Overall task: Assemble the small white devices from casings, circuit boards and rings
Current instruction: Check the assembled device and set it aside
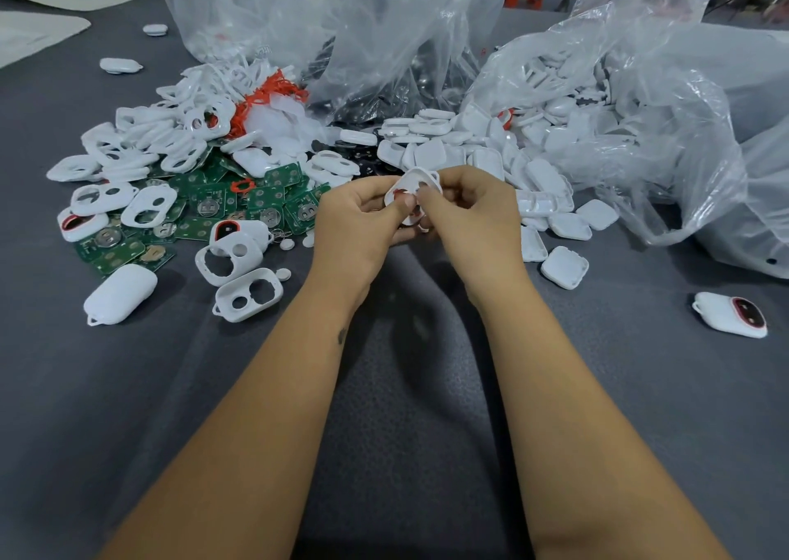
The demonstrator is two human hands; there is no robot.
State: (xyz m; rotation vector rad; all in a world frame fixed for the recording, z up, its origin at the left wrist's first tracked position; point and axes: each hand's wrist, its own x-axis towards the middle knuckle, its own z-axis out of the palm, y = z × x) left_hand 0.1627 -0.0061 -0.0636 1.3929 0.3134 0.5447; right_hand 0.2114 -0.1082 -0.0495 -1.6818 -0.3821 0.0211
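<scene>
Head view. Both hands meet just above frame centre, at about 12 o'clock from the forearms. Left hand (363, 213) and right hand (465, 209) both have fingers curled, pinching one white casing (420, 179) between them, held above the table. The casing is glossy moulded plastic, a rounded-square frame with cut-out openings; a bit of red ring (399, 193) shows inside it by the left thumb.

At 10 o'clock: a heap of white open-frame casings (141, 141), same glossy plastic, with oval and round holes. Below them, at 9 o'clock, a spread of green circuit boards (273, 201), flat, square-ish, with round metal contacts. A tangle of orange-red rings (264, 94) lies at 11 o'clock beside the frames. A closed smooth white shell (119, 292) with a small loop lies at 8 o'clock.

At 1–2 o'clock: a pile of solid white back covers (491, 154), rounded squares, spilling from a crinkled clear plastic bag (640, 132). More clear bags (264, 8) stand at 12 o'clock.

At 3 o'clock, well apart: one white device (730, 314) with a red-rimmed dark window.

The surface is a dark grey table (405, 410), matte with a fine pebbled texture. Pale sheet material (38, 32) lies at the far 10 o'clock corner. The room beyond is blurred.
</scene>
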